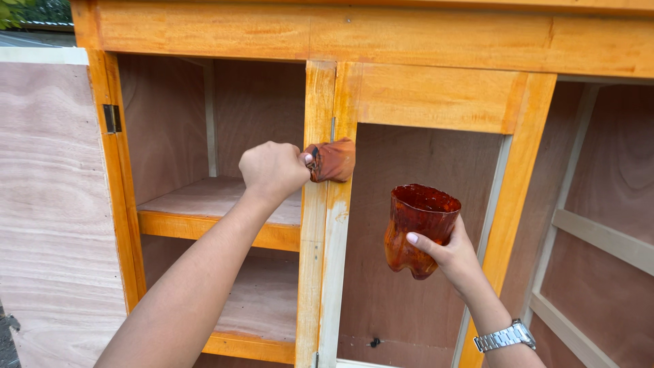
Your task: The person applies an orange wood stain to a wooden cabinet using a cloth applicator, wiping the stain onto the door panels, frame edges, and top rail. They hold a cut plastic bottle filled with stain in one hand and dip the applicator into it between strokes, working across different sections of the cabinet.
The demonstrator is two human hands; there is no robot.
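open plywood door (41,204), brass hinge (112,118), greenery (27,12)

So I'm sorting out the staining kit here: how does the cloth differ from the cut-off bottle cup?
The cloth is soft, bunched, and pressed against the cabinet post by the left hand. The cup is rigid, translucent, open-topped, and held in the air by the right hand. Both are stained reddish-orange.

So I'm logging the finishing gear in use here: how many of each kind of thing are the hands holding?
Stained cloth pad, in the left hand: 1
Cut-off plastic bottle cup with reddish stain, in the right hand: 1
Total: 2
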